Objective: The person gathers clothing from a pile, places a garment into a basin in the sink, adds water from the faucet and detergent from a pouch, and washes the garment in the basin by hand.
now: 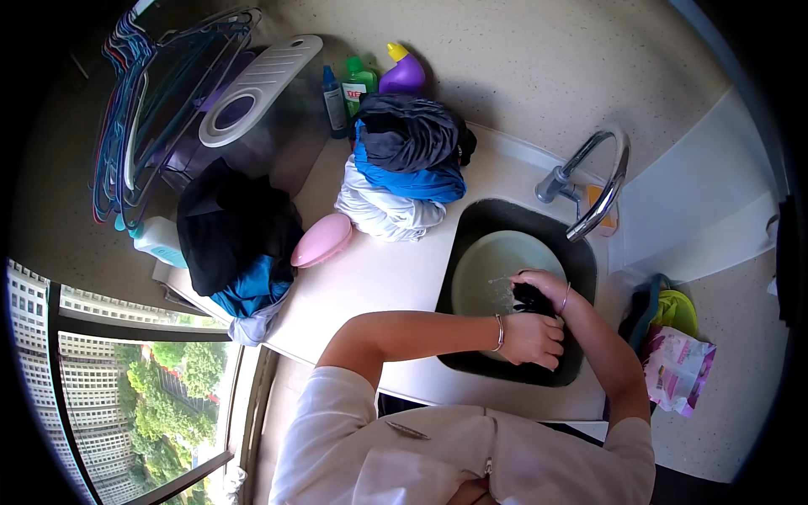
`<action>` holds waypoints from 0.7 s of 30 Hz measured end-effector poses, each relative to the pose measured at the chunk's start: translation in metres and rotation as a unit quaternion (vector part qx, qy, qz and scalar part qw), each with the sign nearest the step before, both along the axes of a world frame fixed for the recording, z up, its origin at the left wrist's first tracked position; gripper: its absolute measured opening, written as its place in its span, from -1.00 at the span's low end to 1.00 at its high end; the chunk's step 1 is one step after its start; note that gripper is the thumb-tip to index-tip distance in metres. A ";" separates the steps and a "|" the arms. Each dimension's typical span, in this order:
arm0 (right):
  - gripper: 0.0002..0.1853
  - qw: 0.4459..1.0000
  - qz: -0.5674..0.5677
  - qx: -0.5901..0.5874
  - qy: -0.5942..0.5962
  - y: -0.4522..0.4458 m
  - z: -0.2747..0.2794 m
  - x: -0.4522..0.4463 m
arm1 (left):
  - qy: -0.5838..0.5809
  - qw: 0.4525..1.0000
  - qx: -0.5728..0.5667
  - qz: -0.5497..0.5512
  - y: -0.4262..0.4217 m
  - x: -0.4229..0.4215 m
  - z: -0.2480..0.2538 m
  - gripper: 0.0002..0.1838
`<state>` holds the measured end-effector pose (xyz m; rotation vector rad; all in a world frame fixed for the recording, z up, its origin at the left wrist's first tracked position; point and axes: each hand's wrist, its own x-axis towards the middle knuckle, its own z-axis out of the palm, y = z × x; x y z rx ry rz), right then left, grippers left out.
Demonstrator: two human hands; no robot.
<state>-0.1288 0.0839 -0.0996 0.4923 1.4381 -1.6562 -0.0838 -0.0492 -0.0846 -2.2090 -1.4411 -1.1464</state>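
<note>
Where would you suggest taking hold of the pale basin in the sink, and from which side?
I would pinch the far-left rim of the pale basin from above: the round edge is exposed there, and the gap at the corner of the sink may admit fingers. The near right side looks awkward, with the left hand, right hand and dark cloth there.

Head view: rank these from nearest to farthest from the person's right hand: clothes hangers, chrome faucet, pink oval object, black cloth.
1. Black cloth: right at the right hand, over the basin.
2. Chrome faucet: behind the hand, toward the right.
3. Pink oval object: left, on the counter.
4. Clothes hangers: far upper left.
</note>
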 end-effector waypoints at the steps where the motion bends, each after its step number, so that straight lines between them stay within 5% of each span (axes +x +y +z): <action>1: -0.85 0.997 0.015 0.048 0.057 -0.005 0.008 0.001 | 0.062 0.997 -0.022 0.027 0.004 0.003 -0.007 -0.78; 8: -0.80 0.937 0.131 0.224 0.233 -0.003 -0.021 0.003 | 0.216 0.966 -0.067 0.129 0.038 0.025 -0.054 -0.80; 13: -0.75 0.892 0.171 0.276 0.316 -0.005 -0.040 0.011 | 0.204 0.967 -0.088 0.122 0.041 0.031 -0.074 -0.82; 21: -0.75 0.728 0.277 0.461 0.426 -0.040 -0.035 0.022 | 0.220 0.954 -0.109 0.170 0.043 0.037 -0.093 -0.81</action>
